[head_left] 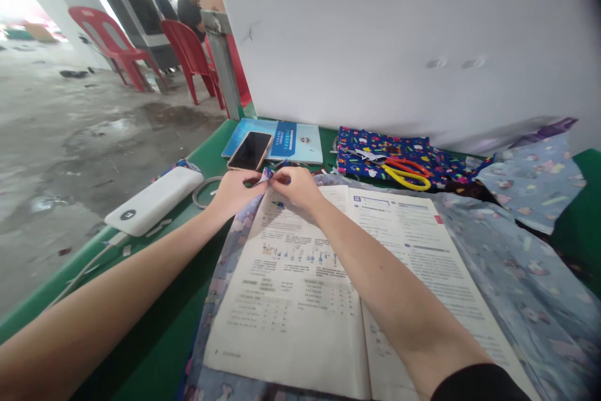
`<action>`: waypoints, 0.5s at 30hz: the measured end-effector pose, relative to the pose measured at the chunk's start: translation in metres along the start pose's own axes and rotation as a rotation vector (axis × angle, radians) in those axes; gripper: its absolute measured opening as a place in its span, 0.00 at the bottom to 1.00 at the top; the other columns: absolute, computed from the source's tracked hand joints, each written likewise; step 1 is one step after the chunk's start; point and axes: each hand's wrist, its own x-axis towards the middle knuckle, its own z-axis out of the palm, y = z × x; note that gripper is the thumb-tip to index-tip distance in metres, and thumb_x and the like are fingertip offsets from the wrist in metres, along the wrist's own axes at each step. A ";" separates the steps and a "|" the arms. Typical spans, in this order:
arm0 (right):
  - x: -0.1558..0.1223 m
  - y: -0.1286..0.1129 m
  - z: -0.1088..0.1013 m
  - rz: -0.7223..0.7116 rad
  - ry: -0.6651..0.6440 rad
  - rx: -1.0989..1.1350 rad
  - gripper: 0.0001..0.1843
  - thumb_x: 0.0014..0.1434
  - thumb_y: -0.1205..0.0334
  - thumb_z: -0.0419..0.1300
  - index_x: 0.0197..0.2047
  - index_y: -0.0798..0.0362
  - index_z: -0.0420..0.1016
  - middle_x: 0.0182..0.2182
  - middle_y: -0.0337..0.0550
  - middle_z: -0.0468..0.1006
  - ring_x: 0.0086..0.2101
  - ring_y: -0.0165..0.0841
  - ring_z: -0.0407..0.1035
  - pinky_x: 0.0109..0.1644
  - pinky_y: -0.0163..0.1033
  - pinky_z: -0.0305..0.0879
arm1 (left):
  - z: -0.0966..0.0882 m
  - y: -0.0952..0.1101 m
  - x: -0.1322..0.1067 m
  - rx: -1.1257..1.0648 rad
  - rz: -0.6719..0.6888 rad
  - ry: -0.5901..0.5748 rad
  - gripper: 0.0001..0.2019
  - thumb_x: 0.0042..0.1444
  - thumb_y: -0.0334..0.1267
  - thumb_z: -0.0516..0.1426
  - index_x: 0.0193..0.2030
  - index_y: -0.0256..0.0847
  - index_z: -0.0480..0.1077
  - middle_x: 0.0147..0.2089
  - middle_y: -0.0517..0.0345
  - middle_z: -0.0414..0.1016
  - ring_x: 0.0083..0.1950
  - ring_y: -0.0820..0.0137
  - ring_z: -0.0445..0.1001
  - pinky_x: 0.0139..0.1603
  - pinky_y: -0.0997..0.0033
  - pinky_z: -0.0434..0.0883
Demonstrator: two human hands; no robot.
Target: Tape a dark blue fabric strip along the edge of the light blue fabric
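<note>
My left hand pinches the edge of the patterned cloth at the far left corner of an open book. Right beside it, my right hand has thumb and fingers pressed together on the same bit of cloth. The grey-blue cloth lies under the book and spreads out to its right. Printed text and small pictures cover the book's pages. Just beyond my hands lies a phone, partly on a blue booklet.
A white power bank with a cable lies on the green table at left. Yellow-and-red-handled scissors rest by dark blue patterned cloth. A white panel stands behind. Red chairs and two people are farther back.
</note>
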 end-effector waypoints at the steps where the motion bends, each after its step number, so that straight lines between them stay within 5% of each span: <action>1: 0.000 0.000 0.000 -0.006 0.000 -0.003 0.08 0.56 0.60 0.61 0.33 0.53 0.80 0.30 0.40 0.80 0.31 0.30 0.71 0.35 0.34 0.59 | 0.000 0.000 0.000 -0.006 -0.001 0.002 0.11 0.52 0.43 0.57 0.33 0.40 0.78 0.35 0.58 0.80 0.39 0.64 0.76 0.41 0.68 0.67; 15: 0.001 -0.001 0.002 -0.111 0.004 -0.068 0.08 0.56 0.63 0.58 0.33 0.54 0.79 0.31 0.40 0.79 0.32 0.30 0.69 0.38 0.34 0.60 | 0.000 -0.003 0.000 -0.039 -0.038 -0.008 0.13 0.53 0.46 0.57 0.35 0.40 0.79 0.35 0.57 0.80 0.38 0.64 0.75 0.41 0.69 0.67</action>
